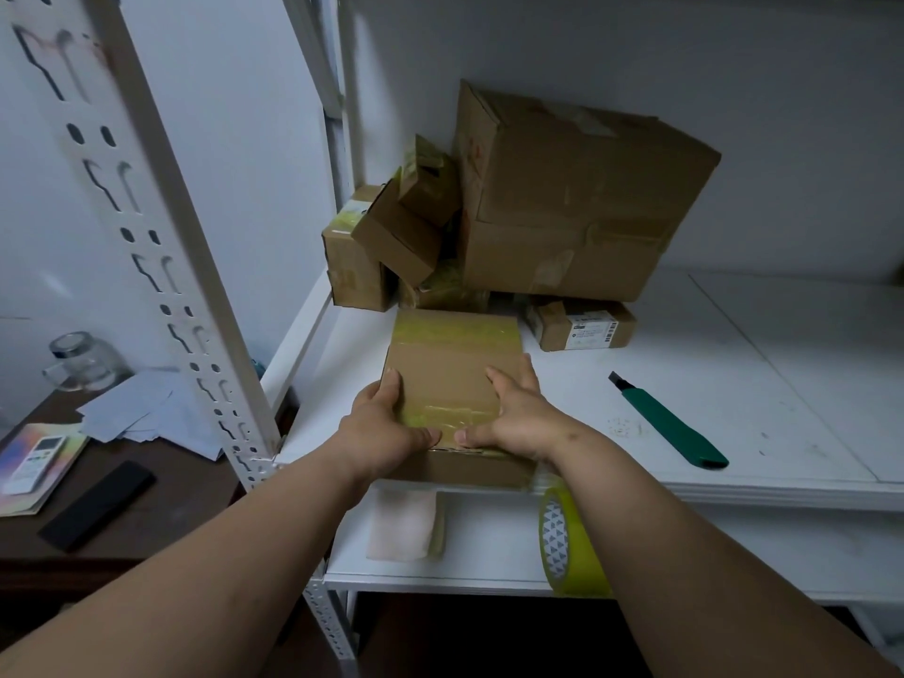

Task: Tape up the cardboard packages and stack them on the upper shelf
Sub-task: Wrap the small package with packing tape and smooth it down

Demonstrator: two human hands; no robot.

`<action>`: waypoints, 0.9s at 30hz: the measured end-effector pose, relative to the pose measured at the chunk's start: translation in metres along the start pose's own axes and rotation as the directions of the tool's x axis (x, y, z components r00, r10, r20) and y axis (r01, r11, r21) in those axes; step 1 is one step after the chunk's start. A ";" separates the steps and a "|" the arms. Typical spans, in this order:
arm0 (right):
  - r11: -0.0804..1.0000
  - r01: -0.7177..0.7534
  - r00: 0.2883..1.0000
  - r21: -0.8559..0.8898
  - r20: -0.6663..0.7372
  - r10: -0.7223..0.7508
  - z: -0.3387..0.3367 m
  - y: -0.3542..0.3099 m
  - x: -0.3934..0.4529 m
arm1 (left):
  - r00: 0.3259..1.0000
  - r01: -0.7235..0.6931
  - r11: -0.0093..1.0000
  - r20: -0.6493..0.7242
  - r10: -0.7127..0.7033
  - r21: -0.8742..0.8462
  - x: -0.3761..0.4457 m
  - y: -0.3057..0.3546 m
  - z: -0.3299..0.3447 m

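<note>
taped box [452, 384] between both hands

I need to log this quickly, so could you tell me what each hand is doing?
Left hand: holding the box.
Right hand: holding the same box.

1. White upper shelf [734, 335]: taped brown cardboard box [452, 379] at its front edge, piled cardboard boxes [562, 198] behind, green utility knife [670, 423].
2. White lower shelf [489, 570]: yellow tape roll [567, 545], pale folded cloth [403, 523].
</note>
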State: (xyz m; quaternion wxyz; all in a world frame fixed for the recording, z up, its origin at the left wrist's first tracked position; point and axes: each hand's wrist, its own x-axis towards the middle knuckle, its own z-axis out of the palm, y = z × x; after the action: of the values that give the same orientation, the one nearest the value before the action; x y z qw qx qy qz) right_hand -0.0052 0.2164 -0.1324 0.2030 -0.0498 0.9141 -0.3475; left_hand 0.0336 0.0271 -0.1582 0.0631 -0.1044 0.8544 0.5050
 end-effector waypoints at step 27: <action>0.616 -0.256 0.883 0.745 -0.079 0.463 0.018 0.090 -0.089 | 0.873 -0.061 0.888 -0.407 0.269 0.457 -0.044 0.020 0.031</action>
State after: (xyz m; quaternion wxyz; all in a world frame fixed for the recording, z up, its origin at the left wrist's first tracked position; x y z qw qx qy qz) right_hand 0.0878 0.2939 -0.1741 0.1485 0.2659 0.7145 -0.6299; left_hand 0.0711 0.0682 -0.1466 -0.1639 -0.1289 0.9404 0.2685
